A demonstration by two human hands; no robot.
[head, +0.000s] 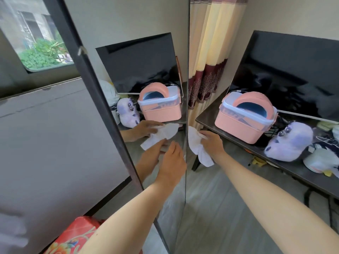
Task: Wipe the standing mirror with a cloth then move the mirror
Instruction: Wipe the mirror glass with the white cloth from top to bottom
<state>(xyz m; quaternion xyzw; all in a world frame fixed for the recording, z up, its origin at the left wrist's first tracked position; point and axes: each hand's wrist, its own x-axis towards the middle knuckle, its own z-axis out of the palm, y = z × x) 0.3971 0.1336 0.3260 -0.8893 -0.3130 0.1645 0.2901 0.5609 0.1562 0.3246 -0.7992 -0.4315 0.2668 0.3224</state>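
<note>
The tall standing mirror (146, 57) with a dark frame fills the middle of the view, seen at a sharp angle, and it reflects the table, the pink box and both hands. My left hand (172, 164) lies flat against the glass near the mirror's right edge, fingers together, holding nothing. My right hand (211, 142) is just right of that edge and grips a crumpled white cloth (197, 147), which hangs down beside the edge. I cannot tell whether the cloth touches the mirror.
A dark table (207, 116) stands at the right with a pink lidded box (245, 118), a lilac plush toy (289, 142) and a black screen (293, 70). Curtains (211, 52) hang behind. A red floral item (73, 237) lies at the bottom left. Grey floor (211, 208) runs beneath my arms.
</note>
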